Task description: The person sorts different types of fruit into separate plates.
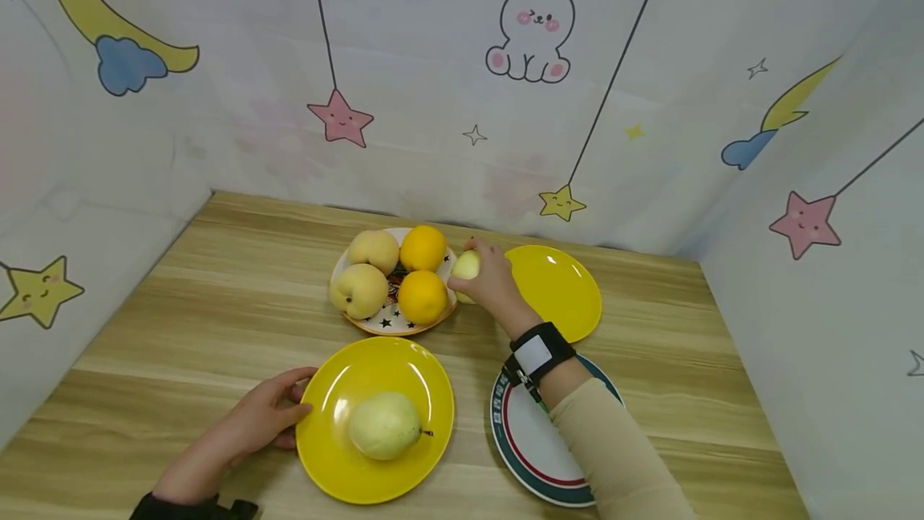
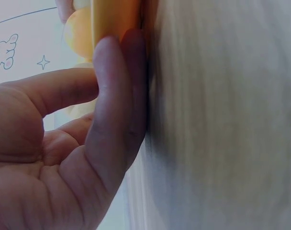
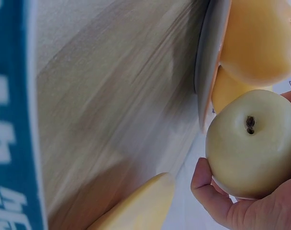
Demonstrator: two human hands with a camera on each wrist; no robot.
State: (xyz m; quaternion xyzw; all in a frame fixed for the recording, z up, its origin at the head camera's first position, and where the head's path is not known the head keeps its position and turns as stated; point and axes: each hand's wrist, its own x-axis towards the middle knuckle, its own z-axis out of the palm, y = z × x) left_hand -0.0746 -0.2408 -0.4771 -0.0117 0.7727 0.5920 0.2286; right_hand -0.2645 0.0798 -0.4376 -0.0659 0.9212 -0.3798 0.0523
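Note:
My left hand (image 1: 261, 416) holds the left rim of the near yellow plate (image 1: 371, 359), thumb at the top of the rim, other fingers lower down. On that plate lies a pale green pear (image 1: 386, 426), its stem pointing right. My right hand (image 1: 496, 278) grips another pale pear (image 3: 253, 143) by its sides, the dark blossom end facing the right wrist camera. This pear is held above the table, at the right edge of a star-patterned plate (image 1: 386, 323). Two oranges (image 1: 423, 298) and two pale yellow round fruits (image 1: 358, 292) sit on the patterned plate.
Behind my right wrist, toward the back right, is a second yellow plate (image 1: 563, 287). A white plate with a green rim (image 1: 527, 440) lies under my right forearm, partly covered. Cartoon-printed white cloth (image 1: 433, 46) walls off the wooden table (image 1: 216, 295) at the back and sides.

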